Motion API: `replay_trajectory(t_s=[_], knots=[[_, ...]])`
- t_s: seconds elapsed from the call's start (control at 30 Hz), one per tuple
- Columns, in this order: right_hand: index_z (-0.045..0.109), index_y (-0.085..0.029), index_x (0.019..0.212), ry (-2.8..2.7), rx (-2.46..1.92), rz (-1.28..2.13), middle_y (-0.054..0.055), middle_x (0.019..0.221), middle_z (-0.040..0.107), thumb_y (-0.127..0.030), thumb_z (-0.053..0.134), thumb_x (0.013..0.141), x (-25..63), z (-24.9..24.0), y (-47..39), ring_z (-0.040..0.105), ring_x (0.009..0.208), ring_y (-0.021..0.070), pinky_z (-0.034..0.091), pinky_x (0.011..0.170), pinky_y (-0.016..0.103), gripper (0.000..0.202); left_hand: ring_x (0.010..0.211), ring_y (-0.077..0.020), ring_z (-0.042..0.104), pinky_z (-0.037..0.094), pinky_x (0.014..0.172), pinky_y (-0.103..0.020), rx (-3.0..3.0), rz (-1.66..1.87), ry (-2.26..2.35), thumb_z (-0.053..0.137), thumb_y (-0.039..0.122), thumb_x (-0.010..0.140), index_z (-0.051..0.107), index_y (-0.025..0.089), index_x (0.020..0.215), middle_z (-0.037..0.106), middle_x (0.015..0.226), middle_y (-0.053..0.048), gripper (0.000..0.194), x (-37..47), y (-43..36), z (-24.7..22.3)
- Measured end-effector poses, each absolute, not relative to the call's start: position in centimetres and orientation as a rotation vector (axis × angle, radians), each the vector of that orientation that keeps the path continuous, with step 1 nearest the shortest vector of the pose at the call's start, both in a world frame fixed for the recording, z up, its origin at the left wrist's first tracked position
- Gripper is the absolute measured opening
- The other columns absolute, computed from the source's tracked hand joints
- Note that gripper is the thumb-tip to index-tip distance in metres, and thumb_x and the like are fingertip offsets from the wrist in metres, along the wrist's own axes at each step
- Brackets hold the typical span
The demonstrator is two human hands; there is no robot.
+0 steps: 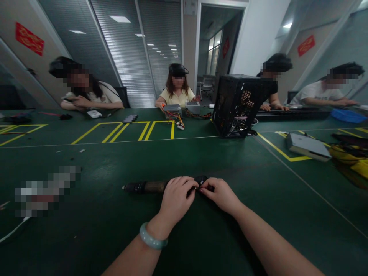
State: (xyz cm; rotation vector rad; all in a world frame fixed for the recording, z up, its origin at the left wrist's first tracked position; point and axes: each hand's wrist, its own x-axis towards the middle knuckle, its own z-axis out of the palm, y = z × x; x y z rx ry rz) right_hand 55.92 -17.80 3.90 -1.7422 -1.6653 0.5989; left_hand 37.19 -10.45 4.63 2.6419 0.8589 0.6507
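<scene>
A dark, long cylindrical tool [153, 187] with a brownish middle section lies sideways on the green table [115, 230], its narrow tip pointing left. My left hand [178, 195], with a pale green bangle on the wrist, is wrapped over its right part. Close beside it, my right hand [220, 193] is pinched at the tool's black right end [200, 179]. Between the fingertips of both hands there is something small and shiny, too small to make out.
Beyond my hands stands a black computer case [240, 105]. A silver box [307, 146] lies at the right, near yellow and black items [349, 157]. A blurred-out object [47, 191] with a white cable is at the left. Several people sit across the table.
</scene>
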Motion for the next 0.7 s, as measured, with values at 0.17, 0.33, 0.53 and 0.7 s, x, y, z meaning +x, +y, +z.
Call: replay_trajectory(t_s=[0.17, 0.33, 0.53, 0.7], knots=[[0.070, -0.022, 0.082, -1.653, -1.740, 0.610, 0.000, 0.085, 0.068, -0.028, 0.063, 0.086, 55.93, 3.70, -17.71, 0.060, 0.077, 0.0165, 0.042, 0.074, 0.028, 0.009, 0.102, -0.0219, 0.058, 0.042, 0.095, -0.044, 2.605, 0.685, 0.907, 0.058, 0.018, 0.086, 0.059, 0.026, 0.102, 0.064, 0.106, 0.000, 0.018, 37.27, -10.44, 4.65], [0.070, -0.022, 0.081, -1.657, -1.744, 0.594, 0.000, 0.083, 0.068, -0.028, 0.063, 0.085, 55.98, 3.61, -17.72, 0.059, 0.077, 0.0166, 0.042, 0.074, 0.027, 0.010, 0.105, -0.0214, 0.057, 0.041, 0.095, -0.043, 2.652, 0.655, 0.860, 0.059, 0.018, 0.085, 0.062, 0.027, 0.096, 0.063, 0.110, 0.002, 0.015, 37.28, -10.45, 4.76], [0.069, -0.022, 0.081, -1.665, -1.744, 0.587, 0.000, 0.082, 0.068, -0.028, 0.064, 0.086, 55.99, 3.35, -17.67, 0.059, 0.076, 0.0160, 0.041, 0.074, 0.027, 0.010, 0.105, -0.0216, 0.057, 0.041, 0.095, -0.043, 2.641, 0.667, 0.870, 0.058, 0.019, 0.086, 0.060, 0.028, 0.106, 0.064, 0.111, 0.001, 0.023, 37.31, -10.41, 4.65], [0.069, -0.022, 0.081, -1.671, -1.746, 0.587, 0.000, 0.083, 0.068, -0.028, 0.064, 0.085, 55.97, 3.37, -17.76, 0.059, 0.076, 0.0162, 0.041, 0.073, 0.027, 0.009, 0.105, -0.0226, 0.058, 0.041, 0.096, -0.043, 2.633, 0.674, 0.868, 0.057, 0.018, 0.086, 0.060, 0.026, 0.107, 0.065, 0.110, -0.001, 0.023, 37.29, -10.38, 4.50]])
